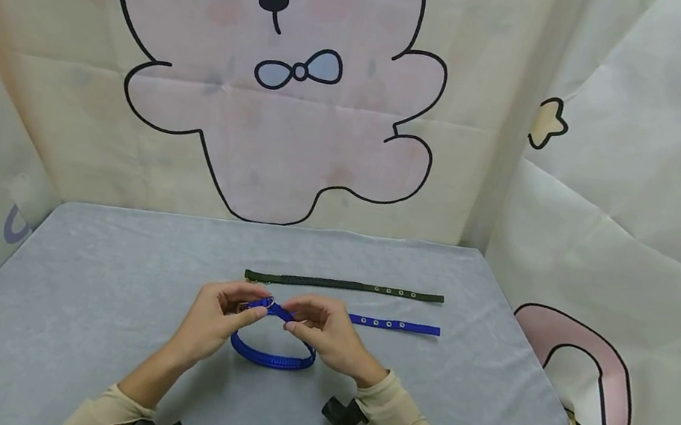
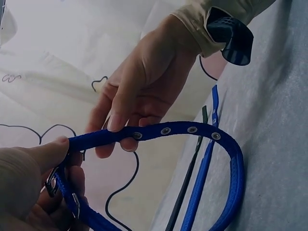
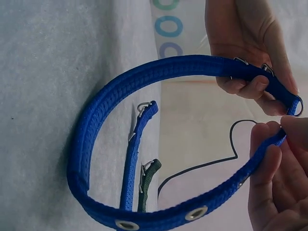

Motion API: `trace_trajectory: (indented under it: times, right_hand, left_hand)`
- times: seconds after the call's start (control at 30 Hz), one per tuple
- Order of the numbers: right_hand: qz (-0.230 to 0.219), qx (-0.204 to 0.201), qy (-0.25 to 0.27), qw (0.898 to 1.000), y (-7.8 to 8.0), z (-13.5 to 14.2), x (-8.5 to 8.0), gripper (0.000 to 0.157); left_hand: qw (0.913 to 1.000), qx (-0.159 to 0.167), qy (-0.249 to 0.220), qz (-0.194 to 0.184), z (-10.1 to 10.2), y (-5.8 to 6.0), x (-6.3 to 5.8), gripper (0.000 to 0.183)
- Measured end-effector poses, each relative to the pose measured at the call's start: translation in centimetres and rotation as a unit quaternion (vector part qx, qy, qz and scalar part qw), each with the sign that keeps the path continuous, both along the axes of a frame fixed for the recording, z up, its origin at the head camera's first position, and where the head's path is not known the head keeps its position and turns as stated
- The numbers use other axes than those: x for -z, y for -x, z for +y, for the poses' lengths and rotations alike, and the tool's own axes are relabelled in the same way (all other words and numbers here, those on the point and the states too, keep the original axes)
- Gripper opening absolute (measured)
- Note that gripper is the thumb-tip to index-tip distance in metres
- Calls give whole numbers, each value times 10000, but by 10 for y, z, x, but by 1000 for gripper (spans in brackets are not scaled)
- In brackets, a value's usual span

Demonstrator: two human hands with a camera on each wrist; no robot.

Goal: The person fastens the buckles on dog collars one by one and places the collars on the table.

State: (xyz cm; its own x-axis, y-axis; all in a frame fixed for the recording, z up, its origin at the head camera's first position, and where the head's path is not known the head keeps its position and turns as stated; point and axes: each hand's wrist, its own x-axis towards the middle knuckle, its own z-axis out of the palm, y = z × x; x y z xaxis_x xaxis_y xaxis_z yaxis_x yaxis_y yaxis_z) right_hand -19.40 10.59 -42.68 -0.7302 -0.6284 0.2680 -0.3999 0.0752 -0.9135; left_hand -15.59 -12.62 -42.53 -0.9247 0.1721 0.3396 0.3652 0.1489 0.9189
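Observation:
A blue collar (image 1: 270,360) with metal eyelets is bent round into a loop above the table. My left hand (image 1: 215,320) pinches its buckle end, where a metal buckle (image 2: 51,183) and a ring (image 3: 299,107) show. With thumb and fingers, my right hand (image 1: 332,336) pinches the eyelet end of the strap, close to the left fingertips. The two strap ends meet at the ring between the hands; the right wrist view does not show clearly how far the tip passes through. Padding lines the lower part of the loop.
Behind the hands, a second blue collar (image 1: 396,325) lies straight on the grey-covered table (image 1: 89,320). Farther back, a dark green collar (image 1: 328,283) lies parallel to it. Printed curtains (image 1: 454,187) surround the table at the back and sides.

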Motion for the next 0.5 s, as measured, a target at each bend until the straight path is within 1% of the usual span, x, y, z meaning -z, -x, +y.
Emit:
trace_trajectory:
  times: [0.2,0.5]
  right_hand:
    - [86,63,6,9999,-2,-1,1,24]
    - [116,162,-59,9998,-4,-3,-1,24]
  left_hand:
    - [9999,-7,11,-129,1,0,0,22]
    - [9987,-35,-43,-510,0,0,0,25]
